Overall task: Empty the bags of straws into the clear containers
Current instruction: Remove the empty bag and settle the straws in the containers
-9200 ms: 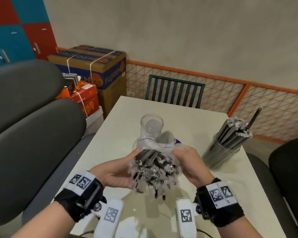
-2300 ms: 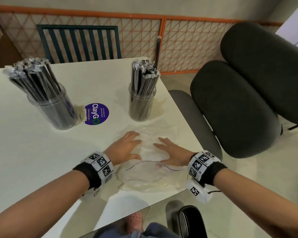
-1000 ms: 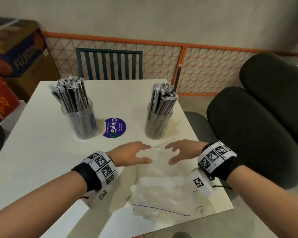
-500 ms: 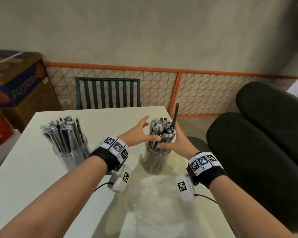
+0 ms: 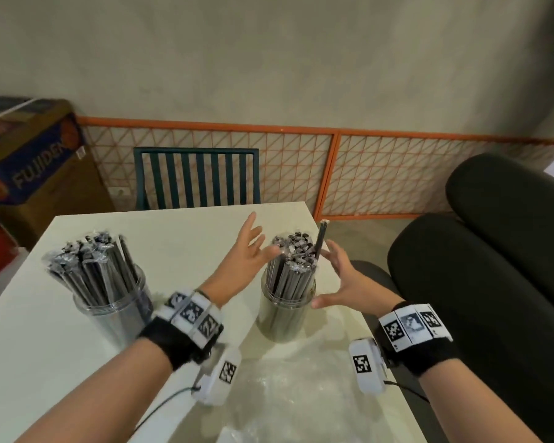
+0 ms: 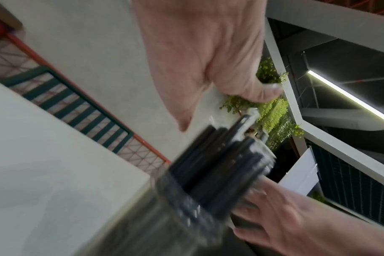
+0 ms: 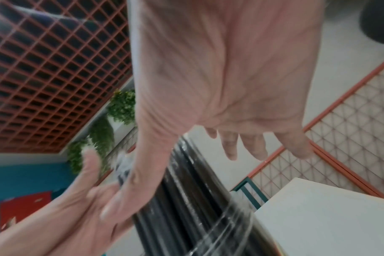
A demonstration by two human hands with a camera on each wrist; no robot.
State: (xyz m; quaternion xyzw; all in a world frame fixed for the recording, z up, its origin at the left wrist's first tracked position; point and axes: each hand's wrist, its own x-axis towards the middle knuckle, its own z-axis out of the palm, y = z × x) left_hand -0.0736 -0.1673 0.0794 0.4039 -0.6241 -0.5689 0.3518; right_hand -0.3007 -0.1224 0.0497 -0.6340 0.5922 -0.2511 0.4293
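Note:
Two clear containers stand on the white table (image 5: pixel 179 238). The left container (image 5: pixel 109 311) and the right container (image 5: pixel 285 314) are both packed with black wrapped straws (image 5: pixel 293 266). One straw (image 5: pixel 321 241) sticks up taller than the rest. My left hand (image 5: pixel 243 260) and right hand (image 5: pixel 343 279) flank the right bundle, fingers spread and straight, holding nothing. The left thumb is at the straw tops. The left wrist view shows my left hand (image 6: pixel 197 60) above the blurred straws (image 6: pixel 219 164). My right hand (image 7: pixel 219 78) hangs over the straws (image 7: pixel 186 199) in the right wrist view.
Flattened empty clear bags (image 5: pixel 288 398) lie on the table near me. A green slatted chair (image 5: pixel 195 177) stands behind the table, with an orange mesh fence (image 5: pixel 397 174) beyond it. Dark cushioned seats (image 5: pixel 480 282) crowd the table's right edge. Cardboard boxes (image 5: pixel 32 167) sit at the left.
Both hands left the flattened bags and rose to the right container. Half a second ago they closed in on its straws; now the fingers are spread wider on each side.

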